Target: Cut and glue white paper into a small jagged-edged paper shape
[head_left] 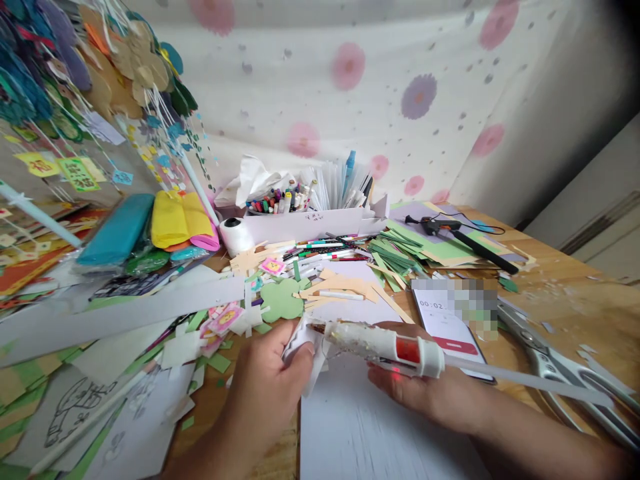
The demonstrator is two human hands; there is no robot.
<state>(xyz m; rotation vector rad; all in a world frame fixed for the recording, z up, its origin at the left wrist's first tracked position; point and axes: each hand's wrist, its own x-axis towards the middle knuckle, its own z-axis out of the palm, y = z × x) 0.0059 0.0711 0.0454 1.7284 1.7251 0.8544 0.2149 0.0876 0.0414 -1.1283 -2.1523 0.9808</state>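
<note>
left fingers (299,369): pinching white paper (318,367) between them | right fingers (387,382): clasped around glue gun (367,340)

A light-brown wooden table (560,288) lies strewn with green and cream paper scraps (218,362), large silver metal scissors (543,360) resting at right beside a slim, white-screened smartphone (440,327). A flat white rectangular sheet (360,427) covers the centre foreground, while a long, pale open box (305,228) stands toward the back, near a squat white spool (237,239).
</note>
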